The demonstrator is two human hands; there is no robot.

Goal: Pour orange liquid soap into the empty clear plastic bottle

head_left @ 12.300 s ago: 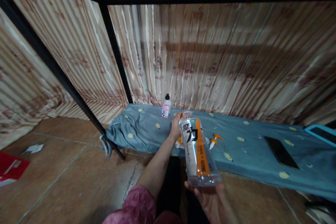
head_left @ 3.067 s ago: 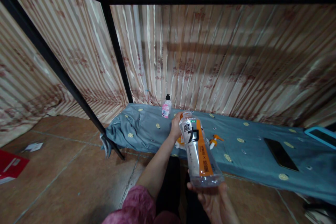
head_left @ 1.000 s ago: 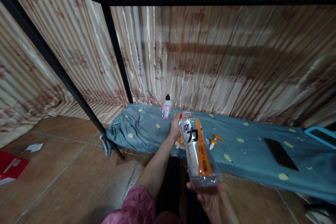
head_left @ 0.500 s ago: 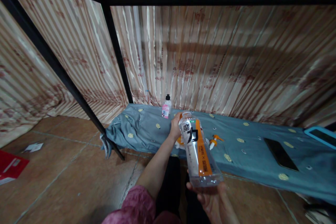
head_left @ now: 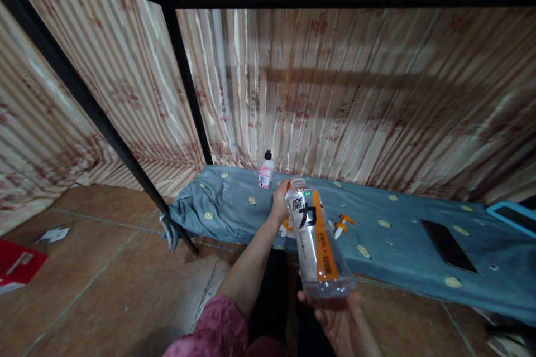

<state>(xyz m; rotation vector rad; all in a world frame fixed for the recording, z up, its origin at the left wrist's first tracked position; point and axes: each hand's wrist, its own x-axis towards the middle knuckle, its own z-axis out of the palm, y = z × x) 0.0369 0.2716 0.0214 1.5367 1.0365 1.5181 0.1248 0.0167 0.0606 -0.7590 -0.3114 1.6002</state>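
Note:
A clear plastic bottle (head_left: 320, 245) with a white and orange label is held tilted in front of me, its neck pointing away. Up by the neck, my left hand (head_left: 281, 201) grips its side; the bottle hides some of the fingers. My right hand (head_left: 335, 315) supports the base from below, fingers curled against it. An orange pump top (head_left: 343, 225) lies on the cloth just right of the bottle. Something orange and white (head_left: 287, 225), partly hidden, sits behind my left wrist. Farther back stands a small clear bottle (head_left: 265, 172) with a pink label and black cap.
A grey-blue patterned cloth (head_left: 232, 195) covers the low bench. On its right lie a dark phone (head_left: 449, 245) and a blue-framed device (head_left: 513, 217). Black metal posts (head_left: 186, 78) rise at left, before striped curtains (head_left: 318, 122). A red box (head_left: 19, 262) is on the tiled floor.

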